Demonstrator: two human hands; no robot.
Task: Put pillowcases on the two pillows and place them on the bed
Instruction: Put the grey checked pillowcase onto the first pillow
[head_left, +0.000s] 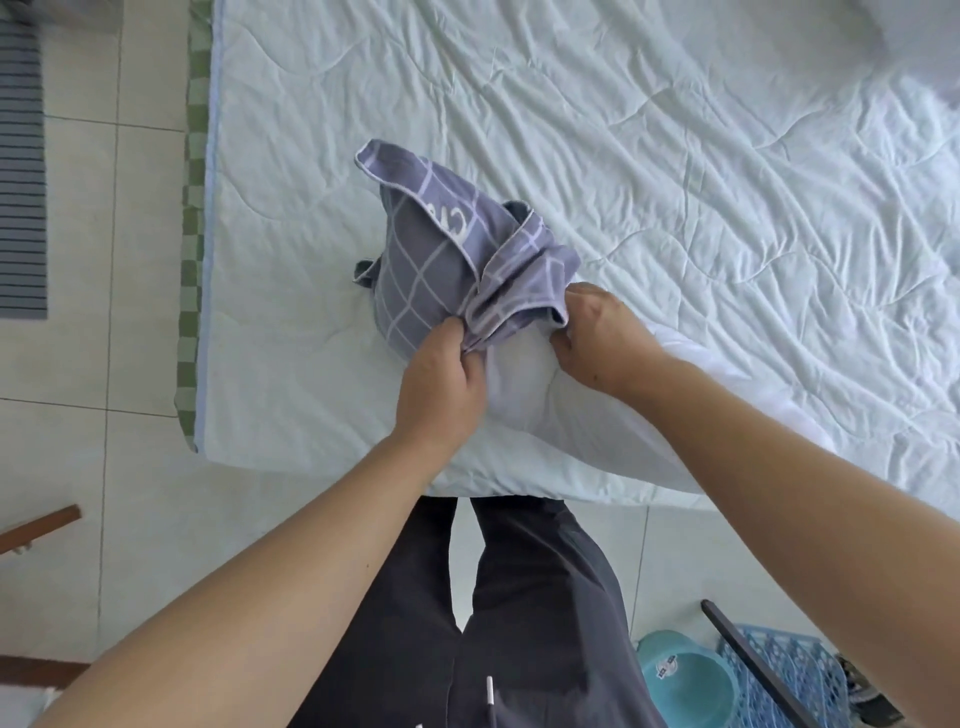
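- Pillowcase (447, 260): grey-lilac woven cloth with a pale grid, bunched over the far end of a white pillow (524, 374); long axis runs from the hands up-left across the bed (675, 182).
- Left hand (441, 384) pinches the gathered hem; right hand (597, 338) grips the opening's other side.
- Pillow mostly hidden; printed lettering unreadable.
- Quilted, wrinkled pale-green cover.

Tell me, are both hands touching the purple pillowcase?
Touching. The head view shows the left hand pinching bunched folds of the pillowcase, and the right hand gripping its open edge over the white pillow.
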